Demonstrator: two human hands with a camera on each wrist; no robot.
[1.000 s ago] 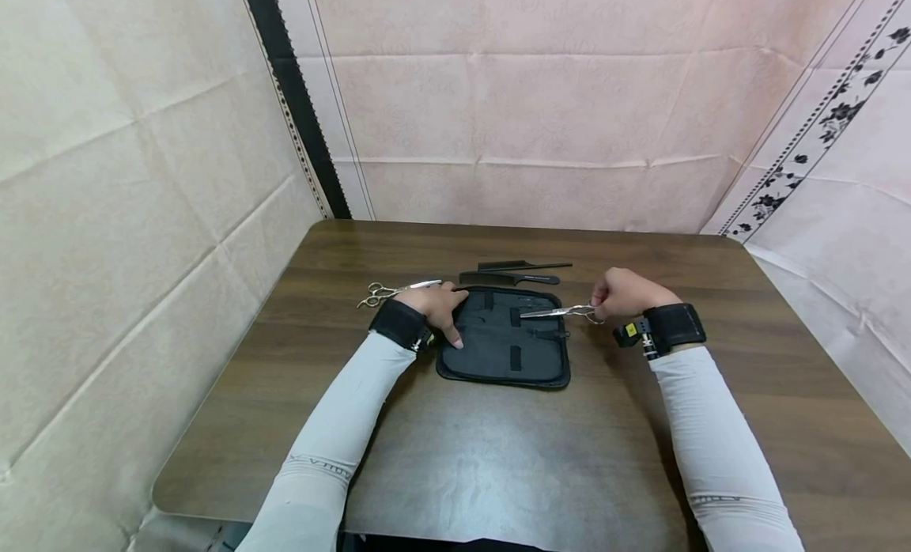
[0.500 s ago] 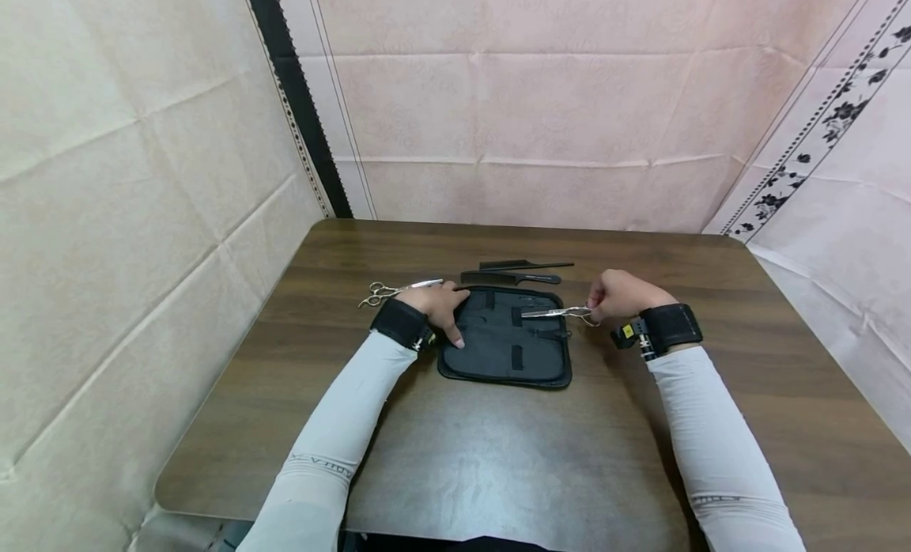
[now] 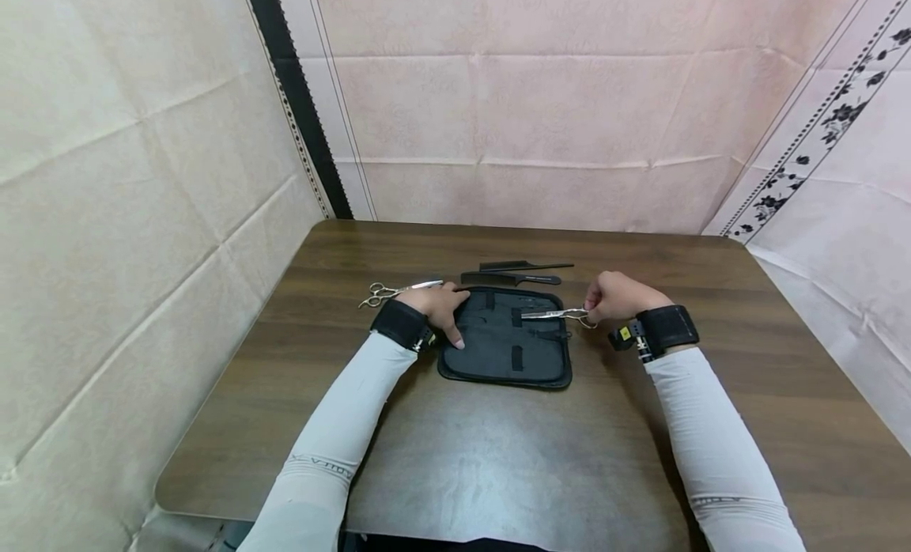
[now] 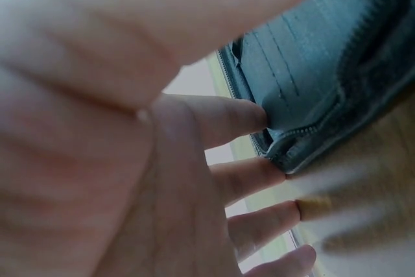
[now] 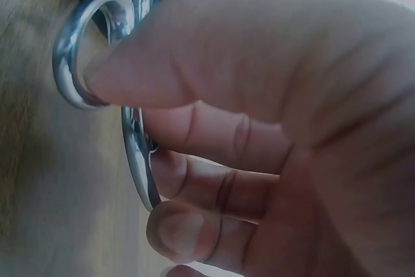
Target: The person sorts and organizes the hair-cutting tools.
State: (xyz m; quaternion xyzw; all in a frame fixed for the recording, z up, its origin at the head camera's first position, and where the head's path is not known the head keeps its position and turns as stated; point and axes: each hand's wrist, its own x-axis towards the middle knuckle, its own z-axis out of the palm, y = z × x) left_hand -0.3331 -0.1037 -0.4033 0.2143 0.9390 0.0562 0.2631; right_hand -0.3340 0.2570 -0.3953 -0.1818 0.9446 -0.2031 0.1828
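Note:
An open black zip case (image 3: 507,348) lies flat on the brown table (image 3: 498,457). My left hand (image 3: 440,307) rests on the case's left edge with straight fingers (image 4: 246,180) pressing the fabric (image 4: 311,63). My right hand (image 3: 618,296) grips the ring handles (image 5: 91,50) of silver scissors (image 3: 555,314), whose blades point left over the case's upper right part. In the right wrist view the fingers (image 5: 214,186) curl round the handles.
A second pair of silver scissors (image 3: 391,291) lies on the table left of my left hand. Two black combs (image 3: 519,273) lie just beyond the case. Fabric-covered walls close in on the table's left, far and right sides.
My right hand has drawn the scissors slightly to the left, further over the case. The left hand has stayed where it was.

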